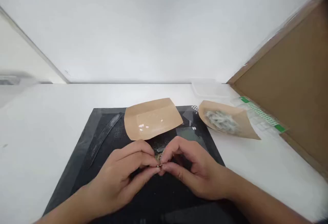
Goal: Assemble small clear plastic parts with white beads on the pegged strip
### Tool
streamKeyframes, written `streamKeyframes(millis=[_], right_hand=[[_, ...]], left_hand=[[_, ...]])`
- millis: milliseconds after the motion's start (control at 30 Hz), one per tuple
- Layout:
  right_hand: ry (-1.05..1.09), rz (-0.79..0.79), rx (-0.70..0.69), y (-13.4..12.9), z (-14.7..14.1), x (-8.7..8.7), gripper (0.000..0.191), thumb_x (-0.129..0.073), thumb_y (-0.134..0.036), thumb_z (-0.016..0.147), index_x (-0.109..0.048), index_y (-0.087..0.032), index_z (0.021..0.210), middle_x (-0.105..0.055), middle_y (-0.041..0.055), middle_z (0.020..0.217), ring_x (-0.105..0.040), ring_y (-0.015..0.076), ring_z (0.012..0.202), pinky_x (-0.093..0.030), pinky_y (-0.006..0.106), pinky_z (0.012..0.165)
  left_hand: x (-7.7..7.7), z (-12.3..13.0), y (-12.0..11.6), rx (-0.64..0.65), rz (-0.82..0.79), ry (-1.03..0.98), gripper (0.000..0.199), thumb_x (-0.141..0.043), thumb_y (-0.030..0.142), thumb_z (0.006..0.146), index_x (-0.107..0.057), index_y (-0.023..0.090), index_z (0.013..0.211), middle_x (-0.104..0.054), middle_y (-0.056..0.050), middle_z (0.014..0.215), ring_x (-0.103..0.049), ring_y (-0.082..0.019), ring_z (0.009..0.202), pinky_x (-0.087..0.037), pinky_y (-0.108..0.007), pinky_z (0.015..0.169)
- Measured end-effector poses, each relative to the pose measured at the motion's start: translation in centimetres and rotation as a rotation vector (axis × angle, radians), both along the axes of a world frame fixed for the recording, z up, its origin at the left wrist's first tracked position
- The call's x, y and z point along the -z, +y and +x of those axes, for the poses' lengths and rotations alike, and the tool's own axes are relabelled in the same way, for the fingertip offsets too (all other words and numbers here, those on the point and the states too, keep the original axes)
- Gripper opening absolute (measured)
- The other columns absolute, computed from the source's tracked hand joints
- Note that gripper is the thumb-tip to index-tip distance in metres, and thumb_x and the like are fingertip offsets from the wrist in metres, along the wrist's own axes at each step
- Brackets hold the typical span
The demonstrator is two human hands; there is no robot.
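Observation:
My left hand [125, 172] and my right hand [189, 169] meet fingertip to fingertip over a black mat [84, 148]. Together they pinch a tiny metallic part [160, 165]; it is too small to identify. Just beyond my fingers lies a curved brown paper sheet [153, 118] with a few small white pieces [143, 126] on it. A little grey debris sits on the mat behind the fingertips.
A second brown paper sheet [228, 119] holding a pile of grey-white bits lies to the right on the white table [38, 114]. A clear strip with green ends [261, 114] lies beside a brown board [294, 90]. A clear plastic lid [207, 89] sits farther back. A dark strip [102, 136] rests on the mat's left.

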State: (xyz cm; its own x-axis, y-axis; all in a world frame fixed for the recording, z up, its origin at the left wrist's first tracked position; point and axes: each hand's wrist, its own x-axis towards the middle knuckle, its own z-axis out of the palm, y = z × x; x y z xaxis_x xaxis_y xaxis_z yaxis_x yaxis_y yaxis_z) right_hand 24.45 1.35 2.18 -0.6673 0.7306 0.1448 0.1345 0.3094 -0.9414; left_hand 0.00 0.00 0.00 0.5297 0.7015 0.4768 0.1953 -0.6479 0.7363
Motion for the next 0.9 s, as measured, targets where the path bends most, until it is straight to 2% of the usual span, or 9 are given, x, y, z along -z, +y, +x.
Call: streamKeyframes(millis=[133, 233, 367, 567, 700, 800, 900], right_hand=[[0.046, -0.036, 0.009, 0.04, -0.17, 0.31, 0.005, -0.061, -0.021, 0.104, -0.06, -0.019, 0.109, -0.075, 0.004, 0.094, -0.074, 0.0145, 0.084, -0.058, 0.027, 0.072], [0.089, -0.083, -0.019, -0.09, -0.14, 0.36, 0.007, -0.062, -0.021, 0.104, -0.059, -0.019, 0.111, -0.074, 0.0049, 0.096, -0.076, 0.0151, 0.087, -0.059, 0.027, 0.075], [0.131, -0.155, -0.038, -0.25, -0.07, 0.35, 0.008, -0.063, -0.02, 0.104, -0.058, -0.019, 0.111, -0.074, 0.005, 0.097, -0.076, 0.0147, 0.09, -0.06, 0.028, 0.079], [0.159, -0.17, -0.051, -0.31, -0.21, 0.39, 0.01, -0.064, -0.019, 0.103, -0.058, -0.018, 0.111, -0.075, 0.0058, 0.096, -0.076, 0.0147, 0.09, -0.06, 0.028, 0.079], [0.165, -0.141, -0.049, -0.3, -0.34, 0.41, 0.009, -0.066, -0.018, 0.102, -0.059, -0.018, 0.108, -0.075, 0.0057, 0.096, -0.076, 0.0144, 0.088, -0.06, 0.027, 0.078], [0.171, -0.137, -0.015, -0.28, -0.42, 0.52, 0.011, -0.068, -0.018, 0.101, -0.06, -0.019, 0.108, -0.076, 0.0052, 0.097, -0.077, 0.0144, 0.088, -0.061, 0.027, 0.077], [0.175, -0.144, -0.007, -0.29, -0.47, 0.71, 0.011, -0.067, -0.018, 0.101, -0.06, -0.019, 0.109, -0.075, 0.0054, 0.099, -0.078, 0.0151, 0.09, -0.062, 0.028, 0.078]], left_hand=[[-0.42, -0.05, -0.46, -0.001, -0.047, -0.019, 0.024, -0.064, 0.0, 0.096, -0.07, 0.018, 0.11, -0.07, -0.004, 0.098, -0.069, -0.012, 0.087, -0.056, -0.02, 0.074], [-0.52, -0.15, -0.58, 0.012, -0.143, -0.029, 0.022, -0.064, 0.003, 0.097, -0.072, 0.021, 0.108, -0.071, -0.004, 0.096, -0.069, -0.012, 0.081, -0.057, -0.021, 0.068], [-0.53, -0.16, -0.7, 0.024, -0.255, -0.071, 0.018, -0.065, 0.007, 0.098, -0.074, 0.022, 0.102, -0.071, -0.004, 0.095, -0.071, -0.014, 0.084, -0.06, -0.024, 0.073], [-0.63, -0.17, -0.74, 0.089, -0.389, -0.146, 0.016, -0.066, 0.007, 0.097, -0.073, 0.02, 0.103, -0.069, -0.005, 0.098, -0.073, -0.013, 0.079, -0.062, -0.022, 0.067], [-0.42, -0.26, -0.55, 0.115, -0.387, -0.168, 0.016, -0.068, 0.006, 0.095, -0.073, 0.019, 0.103, -0.069, -0.005, 0.097, -0.072, -0.012, 0.08, -0.06, -0.02, 0.064], [-0.09, -0.24, -0.46, 0.083, -0.37, -0.184, 0.019, -0.071, 0.005, 0.093, -0.074, 0.02, 0.104, -0.068, -0.004, 0.097, -0.069, -0.009, 0.076, -0.056, -0.015, 0.058], [0.17, -0.18, -0.4, 0.084, -0.401, -0.191, 0.022, -0.081, 0.008, 0.086, -0.074, 0.02, 0.103, -0.068, -0.005, 0.098, -0.072, -0.011, 0.076, -0.055, -0.014, 0.053]])
